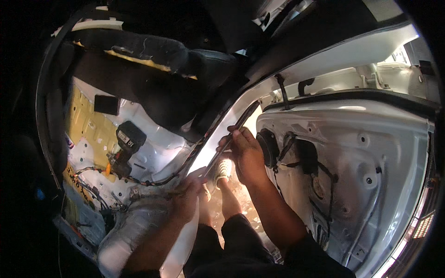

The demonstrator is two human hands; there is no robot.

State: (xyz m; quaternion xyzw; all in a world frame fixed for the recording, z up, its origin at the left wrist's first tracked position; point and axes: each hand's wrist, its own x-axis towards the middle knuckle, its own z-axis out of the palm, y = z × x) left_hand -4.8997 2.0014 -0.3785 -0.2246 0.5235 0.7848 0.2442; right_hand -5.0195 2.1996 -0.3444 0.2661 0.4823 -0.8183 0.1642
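I am looking down into a stripped car body beside its open white door (371, 153). My right hand (245, 153) grips a long black rubber strip (236, 127) that runs along the door sill and up the pillar. Lower on the sill, my left hand (187, 194) rests with its fingers closed around the same strip, though the grip itself is in shadow. My legs and a white shoe (223, 169) show between my arms.
The bare white car floor (153, 153) carries yellow damping pads, a black box (130, 136) and loose wiring (92, 185). A tilted black seat (153, 51) sits above it. The bare door shows a speaker hole (269, 146) and wire harness (324, 180).
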